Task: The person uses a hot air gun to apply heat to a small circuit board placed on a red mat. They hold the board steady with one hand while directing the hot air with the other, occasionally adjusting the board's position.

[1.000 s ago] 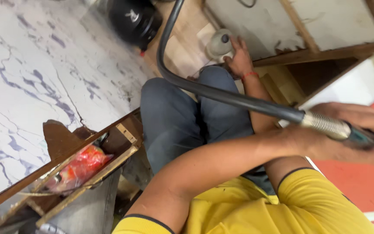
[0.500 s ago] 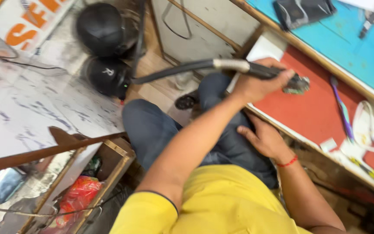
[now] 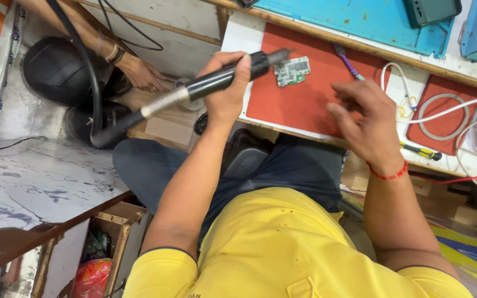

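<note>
My left hand (image 3: 224,96) grips a black hot-air wand (image 3: 211,84) with a metal collar and a thick black hose. The wand's nozzle points at a small green circuit board (image 3: 292,70), which lies on a red mat (image 3: 299,107) on the bench. Above the same mat, just right of the board, hovers my right hand (image 3: 365,121). Its fingers are loosely spread and hold nothing. A red thread circles that wrist. A purple brush (image 3: 348,62) lies just beyond the fingers.
Another person's hand (image 3: 139,72) reaches in at the upper left beside two black helmets (image 3: 53,69). White cables (image 3: 415,105) and a yellow-handled screwdriver (image 3: 422,152) lie to the right. A blue mat (image 3: 360,19) sits behind. A wooden drawer (image 3: 111,232) holds a red bag.
The view has swung toward the bench. My left hand has brought the wand over the red mat to the board, and my right hand has lifted from my lap to above the mat.
</note>
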Demonstrator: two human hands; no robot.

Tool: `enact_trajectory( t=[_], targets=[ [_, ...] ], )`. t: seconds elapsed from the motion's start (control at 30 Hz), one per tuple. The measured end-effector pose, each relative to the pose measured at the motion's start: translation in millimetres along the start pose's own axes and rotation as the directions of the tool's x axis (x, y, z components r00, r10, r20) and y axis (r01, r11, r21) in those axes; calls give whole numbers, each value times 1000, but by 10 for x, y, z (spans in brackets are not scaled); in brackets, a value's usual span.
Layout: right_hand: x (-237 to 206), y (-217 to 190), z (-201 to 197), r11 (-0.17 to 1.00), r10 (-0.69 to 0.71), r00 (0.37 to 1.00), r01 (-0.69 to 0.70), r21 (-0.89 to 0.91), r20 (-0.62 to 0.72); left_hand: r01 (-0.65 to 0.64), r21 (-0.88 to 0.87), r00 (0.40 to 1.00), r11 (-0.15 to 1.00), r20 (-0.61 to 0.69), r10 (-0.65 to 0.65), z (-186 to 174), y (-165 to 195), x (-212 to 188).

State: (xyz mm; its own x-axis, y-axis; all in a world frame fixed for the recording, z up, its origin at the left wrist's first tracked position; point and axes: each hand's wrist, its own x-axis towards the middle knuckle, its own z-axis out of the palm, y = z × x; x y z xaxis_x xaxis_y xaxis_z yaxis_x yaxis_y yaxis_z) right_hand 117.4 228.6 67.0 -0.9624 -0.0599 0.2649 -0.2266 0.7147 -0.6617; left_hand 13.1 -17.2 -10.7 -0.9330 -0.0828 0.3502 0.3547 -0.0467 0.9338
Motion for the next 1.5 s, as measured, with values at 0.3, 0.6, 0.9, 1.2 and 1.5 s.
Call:
enact_trajectory(
  t=[0.3,0.6,0.9,1.2,1.5],
  targets=[
    [797,318,115,955,-34,902,157,-252,431,10,-22,989,1000,146,-7,-15,7,19],
    [802,540,176,956,-160,922,233,-177,353,-18,98,994,995,109,8,1,12,20],
    [761,521,256,957,-144,947,207,-205,286,27,67,996,997,85,-33,-42,-69,-36],
    [774,555,246,958,-119,946,189,-214,302,28,97,990,995,137,-41,-29,-4,9],
    [773,620,233,961,-99,937,177,-212,335,79,59,982,995,168,-88,-22,10,3]
  ],
)
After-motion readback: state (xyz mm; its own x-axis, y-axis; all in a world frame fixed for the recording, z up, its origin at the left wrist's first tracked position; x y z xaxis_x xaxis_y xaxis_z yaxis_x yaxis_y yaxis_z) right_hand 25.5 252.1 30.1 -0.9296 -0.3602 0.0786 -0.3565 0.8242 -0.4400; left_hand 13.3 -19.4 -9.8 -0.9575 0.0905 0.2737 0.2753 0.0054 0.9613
